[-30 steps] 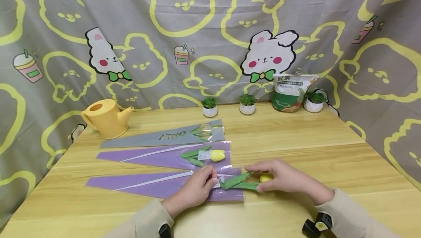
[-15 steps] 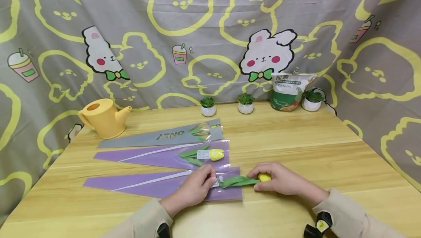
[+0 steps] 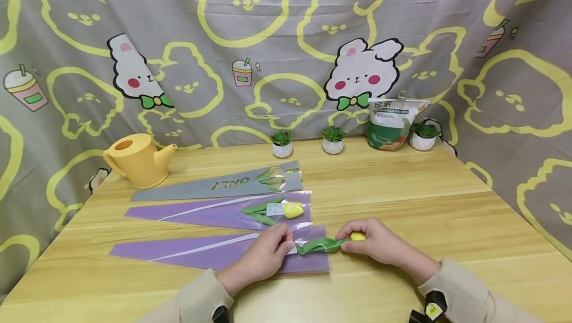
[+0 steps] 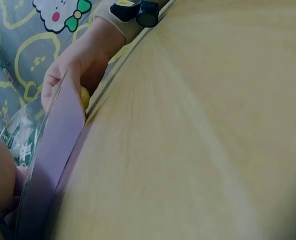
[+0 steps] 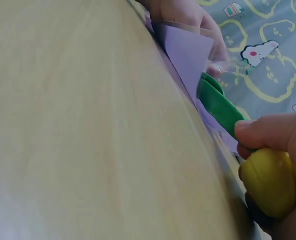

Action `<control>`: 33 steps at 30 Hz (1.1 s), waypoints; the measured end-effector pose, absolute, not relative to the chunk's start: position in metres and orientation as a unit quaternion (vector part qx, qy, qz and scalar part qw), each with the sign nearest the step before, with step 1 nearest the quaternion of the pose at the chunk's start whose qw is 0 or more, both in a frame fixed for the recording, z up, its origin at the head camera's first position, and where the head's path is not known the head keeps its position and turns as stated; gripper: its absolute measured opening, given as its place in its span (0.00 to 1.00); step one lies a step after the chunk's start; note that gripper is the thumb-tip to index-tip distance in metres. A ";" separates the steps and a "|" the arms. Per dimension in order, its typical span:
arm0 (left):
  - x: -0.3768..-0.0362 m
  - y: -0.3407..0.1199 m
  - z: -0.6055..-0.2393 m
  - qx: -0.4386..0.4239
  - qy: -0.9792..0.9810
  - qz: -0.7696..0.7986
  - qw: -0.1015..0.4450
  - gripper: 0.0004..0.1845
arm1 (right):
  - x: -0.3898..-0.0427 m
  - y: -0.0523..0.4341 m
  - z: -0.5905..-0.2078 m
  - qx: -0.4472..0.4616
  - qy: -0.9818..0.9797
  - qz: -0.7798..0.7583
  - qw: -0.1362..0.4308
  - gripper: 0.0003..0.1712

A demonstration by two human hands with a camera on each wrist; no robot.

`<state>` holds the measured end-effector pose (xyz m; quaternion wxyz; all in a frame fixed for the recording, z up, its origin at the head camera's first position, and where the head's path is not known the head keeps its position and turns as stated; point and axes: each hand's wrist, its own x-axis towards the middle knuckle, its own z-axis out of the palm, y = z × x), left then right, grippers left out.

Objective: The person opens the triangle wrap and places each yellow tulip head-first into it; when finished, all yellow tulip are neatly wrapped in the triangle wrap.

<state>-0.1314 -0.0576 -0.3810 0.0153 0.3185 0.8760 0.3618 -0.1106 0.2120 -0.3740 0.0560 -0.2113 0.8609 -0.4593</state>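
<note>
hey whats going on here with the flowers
A person sits at a wooden table. Their right hand grips the yellow head of an artificial tulip, whose green leaves reach into the open end of the nearest purple sleeve. Their left hand pinches that sleeve's opening. Behind it lie a second purple sleeve with a yellow tulip inside and a grey sleeve. A yellow watering can stands at the far left.

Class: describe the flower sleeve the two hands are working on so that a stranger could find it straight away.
On the wooden table lie three long flat sleeves. It is the purple sleeve nearest the person. Unlike the others, its yellow tulip sticks out, held by the right hand.
</note>
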 end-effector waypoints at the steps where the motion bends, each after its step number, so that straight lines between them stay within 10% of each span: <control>1: -0.131 -0.057 -0.381 0.320 0.876 0.360 0.013 0.08 | -0.110 0.211 -0.374 -0.206 0.860 -0.464 0.055 0.07; 33: -0.124 -0.060 -0.371 0.327 0.877 0.353 -0.019 0.09 | -0.102 0.156 -0.377 -0.168 0.813 -0.557 0.021 0.10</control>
